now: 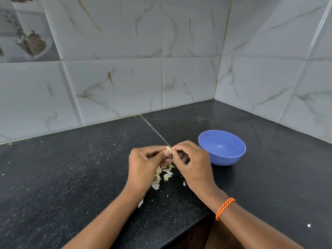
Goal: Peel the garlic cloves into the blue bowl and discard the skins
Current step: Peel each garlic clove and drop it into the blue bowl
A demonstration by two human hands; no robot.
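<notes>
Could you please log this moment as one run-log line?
left hand+right hand: pinch garlic clove | blue bowl: looks empty | skins: on counter

The light is soft and even, moderately bright, with a cool grey cast and no single lamp showing. The glossy wall tiles [115,42] carry a faint sheen, and at far left one shows a hazy reflection. The dark countertop [53,177] gleams near the far right corner, mirroring the tiles above it. The blue bowl [222,147] has a small highlight inside and a dim shadow at its base. Shadows under the hands are weak. Straight tile joints bow and lean toward the edges, plainly wide-angle distortion. The centre is fairly sharp; the margins go softer.
</notes>
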